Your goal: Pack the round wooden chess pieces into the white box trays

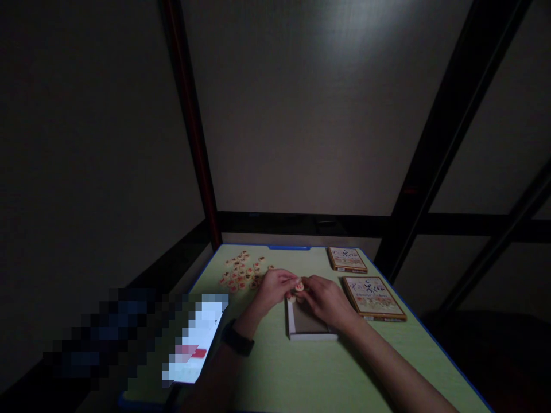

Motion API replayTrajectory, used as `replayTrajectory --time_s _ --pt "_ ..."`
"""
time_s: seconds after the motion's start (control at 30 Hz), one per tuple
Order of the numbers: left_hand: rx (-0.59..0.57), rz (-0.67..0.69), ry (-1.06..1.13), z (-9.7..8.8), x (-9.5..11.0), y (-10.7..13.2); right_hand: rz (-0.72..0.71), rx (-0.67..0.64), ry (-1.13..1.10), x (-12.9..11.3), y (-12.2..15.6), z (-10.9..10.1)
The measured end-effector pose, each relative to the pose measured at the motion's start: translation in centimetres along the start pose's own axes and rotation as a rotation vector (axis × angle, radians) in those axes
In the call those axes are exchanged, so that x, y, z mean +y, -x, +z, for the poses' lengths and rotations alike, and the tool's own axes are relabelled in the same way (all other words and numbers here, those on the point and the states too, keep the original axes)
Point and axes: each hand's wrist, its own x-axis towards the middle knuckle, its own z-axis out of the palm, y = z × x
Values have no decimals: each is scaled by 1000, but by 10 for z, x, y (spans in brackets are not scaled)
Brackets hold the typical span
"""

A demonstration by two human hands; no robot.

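Observation:
Over the far end of a shallow box tray [291, 327] with a brown inside and white rim, my two hands meet. A round Chinese chess piece [299, 285] with a red mark sits between their fingertips. My left hand [275, 288], coming from a wrist with a dark band, pinches it from the left. From the right, my right hand [326, 295] closes its fingers on it. Another pale piece [291, 298] shows just below, partly hidden by the fingers. Many loose chess pieces [241, 273], marked red or black, lie scattered left of my left hand.
Two printed Chinese chess boxes, a nearer box [374, 295] and a farther box [346, 259], lie on the table's right side. A lit screen [206, 327], partly blurred out, is at the left front. The green table [275, 367] has a blue edge; wall panels stand behind it.

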Motion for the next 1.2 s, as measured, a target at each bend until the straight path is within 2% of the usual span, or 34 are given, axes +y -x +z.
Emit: replayTrajectory --time_s 0.2,0.3,0.37,0.47,0.57,0.73,0.83,1.03,1.2 --pt "-31 -3 -42 0 -1 0 -5 -57 90 -2 0 -1" --pt "-31 29 -136 -3 -5 -4 10 -73 104 -7 0 -6" --pt "45 86 -254 -7 -8 -7 42 -79 77 -11 -1 -10" --pt "218 155 -464 -16 -11 -10 86 -141 28 -21 1 -13" --pt "266 162 -671 -20 -12 -9 119 -224 27 -30 4 -5" --pt "167 97 -943 -13 -14 -3 195 -294 161 -38 6 14" --pt "86 2 -1078 -7 -13 -1 259 -375 198 -44 4 16" --pt "10 -87 -1164 -8 -2 2 336 -390 175 -43 -1 -8" --pt "-178 -76 -1155 -11 10 12 381 -356 25 -19 -7 -28"
